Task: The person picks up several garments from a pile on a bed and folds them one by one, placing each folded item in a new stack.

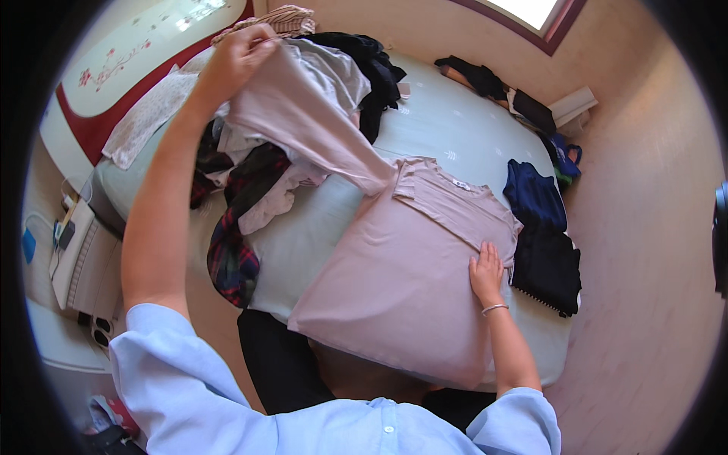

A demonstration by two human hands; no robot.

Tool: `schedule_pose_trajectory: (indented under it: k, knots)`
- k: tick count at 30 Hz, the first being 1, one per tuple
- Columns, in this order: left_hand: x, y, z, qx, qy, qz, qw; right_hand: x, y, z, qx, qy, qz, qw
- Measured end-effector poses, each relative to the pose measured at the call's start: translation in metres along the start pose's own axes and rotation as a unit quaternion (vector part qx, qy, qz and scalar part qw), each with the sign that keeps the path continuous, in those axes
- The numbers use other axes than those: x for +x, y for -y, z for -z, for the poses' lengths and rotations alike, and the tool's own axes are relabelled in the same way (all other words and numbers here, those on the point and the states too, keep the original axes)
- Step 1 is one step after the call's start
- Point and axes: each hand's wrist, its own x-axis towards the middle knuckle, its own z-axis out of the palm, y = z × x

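Note:
A pinkish-beige long-sleeved top [409,273] lies spread on the bed, its collar and label towards the far side. My left hand [244,57] grips the end of one sleeve and holds it raised, so the sleeve stretches up and left from the shoulder. The other sleeve is laid across the chest below the neckline. My right hand [487,272] rests flat on the top near its right side, fingers together; a silver bangle [495,309] circles that wrist. The hem hangs over the bed's near edge.
A heap of clothes with a dark plaid garment [236,256] and black clothing [364,62] covers the bed's left and far part. Folded navy [536,193] and black garments [546,267] lie at right. More items [532,108] line the wall edge of the mattress [455,125].

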Motion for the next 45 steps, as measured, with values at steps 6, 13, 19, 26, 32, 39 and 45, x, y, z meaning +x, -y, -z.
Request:
schedule_pose_trajectory:
  k: [6, 13, 19, 26, 32, 39, 45]
  knots:
    - [-0.061, 0.122, 0.035, 0.070, 0.085, 0.240, 0.964, 0.040, 0.049, 0.019, 0.112, -0.102, 0.094, 0.984]
    - [-0.103, 0.132, 0.037, -0.162, 0.059, 0.393, 0.903, 0.154, 0.183, 0.005, 0.321, -0.031, 0.155, 0.934]
    - [-0.125, 0.127, 0.046, -0.236, 0.163, 0.454, 0.843, 0.195, 0.259, -0.036, 0.202, -0.014, 0.134, 0.970]
    - [-0.125, 0.107, 0.052, -0.242, -0.072, 0.425, 0.869, 0.209, 0.263, -0.055, 0.298, -0.010, 0.034, 0.954]
    - [-0.025, 0.036, 0.011, -0.226, -0.098, 0.445, 0.861, 0.201, 0.258, -0.068, 0.444, -0.019, 0.015, 0.896]
    - [0.026, -0.002, -0.050, -0.445, -0.068, 0.384, 0.806, 0.172, 0.278, -0.025, 0.703, 0.256, -0.113, 0.654]
    - [0.091, -0.070, -0.157, -0.468, 0.100, 0.299, 0.826, 0.173, 0.204, 0.048, 0.886, 0.136, -0.039, 0.441]
